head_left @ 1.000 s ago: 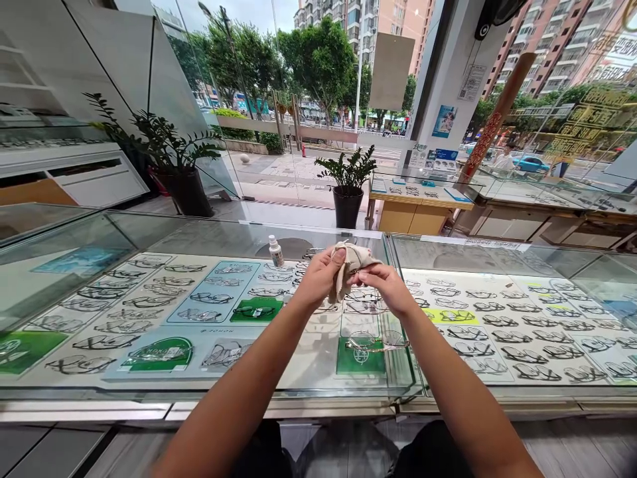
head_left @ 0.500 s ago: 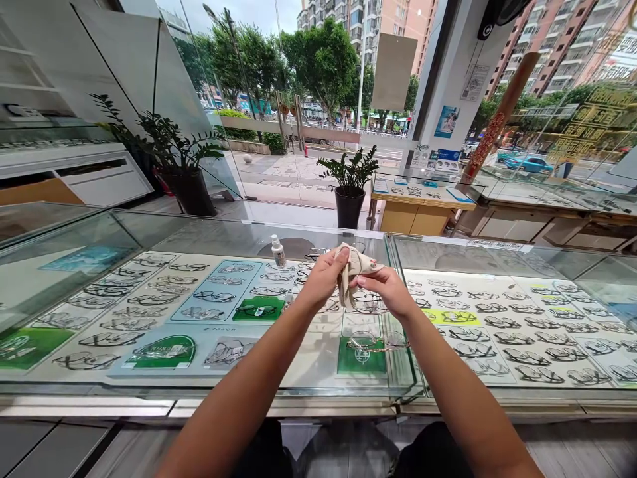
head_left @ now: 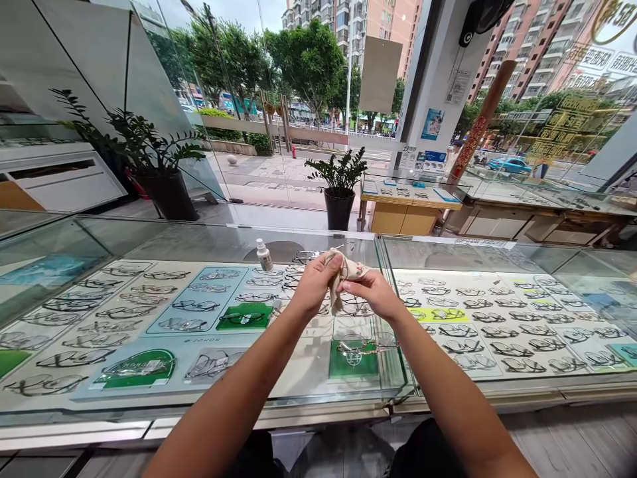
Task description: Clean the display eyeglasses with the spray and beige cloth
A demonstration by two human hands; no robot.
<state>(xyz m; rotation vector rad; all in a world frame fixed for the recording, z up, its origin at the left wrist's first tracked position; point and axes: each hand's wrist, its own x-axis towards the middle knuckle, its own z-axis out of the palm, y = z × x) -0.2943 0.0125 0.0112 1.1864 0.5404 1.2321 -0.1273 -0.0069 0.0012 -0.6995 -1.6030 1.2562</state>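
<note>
Both hands are raised over the glass counter (head_left: 318,392), gripping a beige cloth (head_left: 351,269). My left hand (head_left: 313,285) pinches its left side, thumb on top, and a fold hangs below the fingers. My right hand (head_left: 375,292) has thumb and fingers closed on the right part of the cloth, which bears small reddish marks. Thin dark lines show around the cloth, but I cannot tell whether a pair of glasses is inside it or only lies behind. To the left, a small white spray bottle (head_left: 264,256) stands upright on the counter.
Rows of eyeglasses (head_left: 196,304) lie inside the glass case, with more in the right-hand case (head_left: 520,330). Below my hands, a pair of glasses (head_left: 367,346) shows over a green card (head_left: 352,365). A potted plant (head_left: 339,209) stands beyond the counter.
The view has turned slightly, so the counter and bottle appear farther left. Both hands keep hold of the cloth, which has shifted a little in shape.
</note>
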